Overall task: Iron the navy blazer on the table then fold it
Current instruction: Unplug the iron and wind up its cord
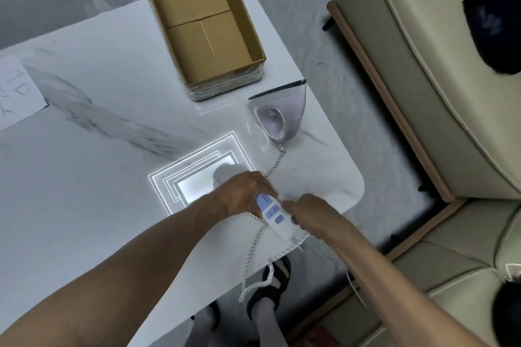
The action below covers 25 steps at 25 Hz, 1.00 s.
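Note:
A pale lilac iron (282,113) stands on its heel near the right edge of the white marble table (98,177). Its braided cord (277,162) runs down to my hands. A white power strip (272,213) with purple sockets lies by the table's near right edge. My left hand (242,194) grips its far end and my right hand (313,213) holds its near side. A dark navy garment (496,34) lies on the beige sofa at the far right, partly cut off by the frame.
An open, empty cardboard box (203,22) stands at the back of the table. A sheet of paper (17,90) lies at the left edge. A beige sofa (423,65) stands to the right. The cord loops off the table's front edge above my sandalled feet.

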Tool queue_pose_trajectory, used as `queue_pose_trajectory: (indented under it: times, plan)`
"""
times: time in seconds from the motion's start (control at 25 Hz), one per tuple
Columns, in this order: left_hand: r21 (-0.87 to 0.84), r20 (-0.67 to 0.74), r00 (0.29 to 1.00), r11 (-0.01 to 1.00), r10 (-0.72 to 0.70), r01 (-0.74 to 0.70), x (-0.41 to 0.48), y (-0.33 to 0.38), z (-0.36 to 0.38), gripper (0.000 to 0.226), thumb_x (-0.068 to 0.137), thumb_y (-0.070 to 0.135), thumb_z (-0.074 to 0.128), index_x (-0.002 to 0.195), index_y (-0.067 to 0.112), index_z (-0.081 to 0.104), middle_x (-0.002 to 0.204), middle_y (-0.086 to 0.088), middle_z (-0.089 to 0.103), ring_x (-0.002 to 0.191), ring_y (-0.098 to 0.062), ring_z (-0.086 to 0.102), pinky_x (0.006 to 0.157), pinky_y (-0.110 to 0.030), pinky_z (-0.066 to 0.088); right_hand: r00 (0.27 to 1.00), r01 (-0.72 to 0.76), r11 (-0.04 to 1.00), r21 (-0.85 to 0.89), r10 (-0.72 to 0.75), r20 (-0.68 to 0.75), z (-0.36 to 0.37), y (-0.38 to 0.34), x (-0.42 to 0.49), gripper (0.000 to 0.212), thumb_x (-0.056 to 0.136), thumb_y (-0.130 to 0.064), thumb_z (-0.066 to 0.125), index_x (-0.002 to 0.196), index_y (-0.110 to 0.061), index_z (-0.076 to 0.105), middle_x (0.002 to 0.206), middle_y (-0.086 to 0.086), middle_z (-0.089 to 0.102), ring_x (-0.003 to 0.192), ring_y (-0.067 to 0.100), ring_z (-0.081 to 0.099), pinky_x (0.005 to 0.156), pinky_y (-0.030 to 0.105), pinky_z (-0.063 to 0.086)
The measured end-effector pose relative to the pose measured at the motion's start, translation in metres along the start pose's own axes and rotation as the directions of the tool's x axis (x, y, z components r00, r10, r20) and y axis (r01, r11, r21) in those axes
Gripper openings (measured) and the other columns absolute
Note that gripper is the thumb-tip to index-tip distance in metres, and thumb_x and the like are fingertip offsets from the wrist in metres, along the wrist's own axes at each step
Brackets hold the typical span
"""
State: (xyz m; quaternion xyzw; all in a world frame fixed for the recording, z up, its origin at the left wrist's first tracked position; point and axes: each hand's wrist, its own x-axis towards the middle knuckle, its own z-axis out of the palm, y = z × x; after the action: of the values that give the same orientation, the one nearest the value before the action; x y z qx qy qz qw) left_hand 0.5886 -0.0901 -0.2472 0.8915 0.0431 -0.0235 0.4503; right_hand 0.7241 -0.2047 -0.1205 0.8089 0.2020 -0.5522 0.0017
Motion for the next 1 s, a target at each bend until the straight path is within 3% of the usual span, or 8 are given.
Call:
queue_pose_trajectory:
  times: [0.12,0.24,0.4,0.52,0.6,0.72,0.88,1.0]
  plan:
    - [-0.032,-0.008,1.000,0.999,0.001,-0.001,-0.001,0.003,0.003,0.042,0.077,0.038,0.079,0.106,0.008,0.075,0.104,-0.007,0.074,0.094,-0.026,0.068,0.089,-0.032,0.051,0.997,-0.046,0.947,0.319,0.063,-0.042,0.032,0.019,-0.017,0.046,0.096,-0.048,0.047,0.065,-0.015,0.056,0.061,0.001,0.057,0.062,0.018,0.052,0.065,0.028,0.041]
    - [-0.011,-0.101,0.987,0.992,-0.127,0.126,-0.015,0.010,-0.003,0.029,0.086,0.017,0.072,0.113,0.008,0.073,0.119,-0.010,0.070,0.111,-0.027,0.064,0.099,-0.035,0.048,0.998,0.000,0.738,0.675,0.039,-0.043,0.036,0.008,-0.019,0.038,0.097,-0.038,0.053,0.072,-0.010,0.061,0.054,-0.001,0.051,0.047,0.010,0.042,0.049,0.020,0.034]
    - [-0.188,0.025,0.899,0.881,-0.437,0.434,-0.051,0.055,-0.036,0.032,0.095,0.002,0.053,0.111,0.019,0.075,0.117,0.007,0.069,0.106,-0.009,0.060,0.089,-0.008,0.037,0.997,-0.063,0.406,0.912,-0.016,0.076,0.032,-0.011,-0.032,0.026,0.098,-0.026,0.056,0.081,-0.009,0.064,0.057,-0.001,0.056,0.052,0.011,0.044,0.047,0.017,0.038]
    - [-0.325,0.219,0.779,0.708,-0.588,0.627,-0.071,0.078,-0.056,0.021,0.100,0.036,0.056,0.088,0.032,0.072,0.105,0.011,0.067,0.094,-0.003,0.058,0.076,0.000,0.035,0.996,-0.074,0.243,0.967,-0.038,0.086,0.020,-0.025,-0.043,0.020,0.098,-0.020,0.055,0.085,-0.006,0.064,0.057,0.001,0.057,0.055,0.014,0.044,0.055,0.021,0.038]
    - [-0.298,0.160,0.749,0.692,-0.643,0.657,-0.077,0.082,-0.071,0.032,0.098,0.047,0.054,0.069,0.037,0.063,0.087,0.013,0.060,0.085,-0.007,0.055,0.071,-0.009,0.037,0.998,-0.057,0.193,0.979,-0.012,0.060,0.018,-0.026,-0.042,0.020,0.097,-0.019,0.054,0.087,-0.006,0.064,0.057,0.002,0.057,0.053,0.015,0.045,0.057,0.024,0.037]
    - [-0.263,0.117,0.701,0.658,-0.704,0.705,-0.073,0.084,-0.096,0.040,0.095,0.057,0.053,0.081,0.024,0.068,0.092,0.000,0.065,0.089,-0.017,0.060,0.083,-0.030,0.047,0.997,-0.016,0.063,0.998,0.082,0.011,0.010,-0.023,-0.036,0.023,0.098,-0.019,0.051,0.084,-0.005,0.063,0.055,0.002,0.057,0.057,0.016,0.046,0.059,0.024,0.040]
    - [-0.538,0.061,0.662,0.533,-0.747,0.653,-0.046,0.087,-0.117,0.022,0.086,0.028,0.076,0.072,0.013,0.070,0.073,-0.008,0.070,0.063,-0.011,0.060,0.072,-0.023,0.050,0.976,0.131,-0.024,0.991,0.180,-0.124,-0.016,-0.021,-0.018,0.016,0.097,-0.012,0.049,0.084,-0.006,0.057,0.050,0.002,0.051,0.054,0.018,0.051,0.057,0.025,0.044]
    - [-0.719,-0.067,0.593,0.451,-0.802,0.529,-0.018,0.093,-0.115,0.009,0.089,0.003,0.066,0.086,0.009,0.071,0.070,-0.005,0.066,0.057,-0.007,0.060,0.068,-0.020,0.050,0.945,0.275,0.078,0.958,0.163,-0.284,-0.036,-0.029,0.001,0.015,0.094,0.001,0.044,0.095,-0.009,0.055,0.058,0.003,0.046,0.045,0.013,0.046,0.055,0.025,0.044]
